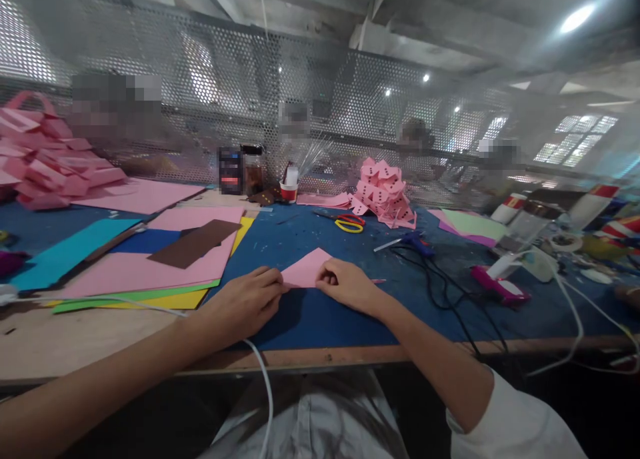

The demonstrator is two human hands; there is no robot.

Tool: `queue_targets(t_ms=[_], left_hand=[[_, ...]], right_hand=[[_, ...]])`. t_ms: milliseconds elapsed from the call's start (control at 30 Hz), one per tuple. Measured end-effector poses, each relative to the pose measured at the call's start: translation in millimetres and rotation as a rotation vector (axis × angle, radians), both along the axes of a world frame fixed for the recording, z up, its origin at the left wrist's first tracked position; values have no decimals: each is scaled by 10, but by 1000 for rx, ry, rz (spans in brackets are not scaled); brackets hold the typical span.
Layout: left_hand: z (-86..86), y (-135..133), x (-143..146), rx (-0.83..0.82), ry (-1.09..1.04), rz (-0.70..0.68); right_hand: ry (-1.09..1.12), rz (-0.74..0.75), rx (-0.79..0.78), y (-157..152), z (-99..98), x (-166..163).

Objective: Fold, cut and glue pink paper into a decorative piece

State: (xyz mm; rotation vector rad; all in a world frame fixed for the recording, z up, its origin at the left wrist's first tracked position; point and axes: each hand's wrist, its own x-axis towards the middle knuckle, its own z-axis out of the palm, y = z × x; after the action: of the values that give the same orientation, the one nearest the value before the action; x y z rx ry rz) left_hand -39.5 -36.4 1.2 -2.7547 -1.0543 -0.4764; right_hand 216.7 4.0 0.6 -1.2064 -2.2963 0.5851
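Note:
A small pink paper piece lies on the blue table mat, folded to a point at its far end. My left hand pinches its near left edge with curled fingers. My right hand presses down on its near right edge, fingers bent. Both hands rest on the mat close to the table's front edge.
Coloured sheets lie stacked at left under a brown strip. Pink folded shapes pile at far left and at the back. Scissors, glue guns with cables and cups stand around. A perforated metal screen backs the table.

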Motion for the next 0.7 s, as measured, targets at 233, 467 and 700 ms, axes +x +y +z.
queue_targets(t_ms=[233,467,700], left_hand=[[-28,-20,-88,4,-44,38],[-42,-31,-243,8,-67,98],[-49,-76,-260,99,-45,102]], right_hand=[[5,7,4,-3,5,3],[6,22,3,-14,29,7],[16,38,-15,-15,35,22]])
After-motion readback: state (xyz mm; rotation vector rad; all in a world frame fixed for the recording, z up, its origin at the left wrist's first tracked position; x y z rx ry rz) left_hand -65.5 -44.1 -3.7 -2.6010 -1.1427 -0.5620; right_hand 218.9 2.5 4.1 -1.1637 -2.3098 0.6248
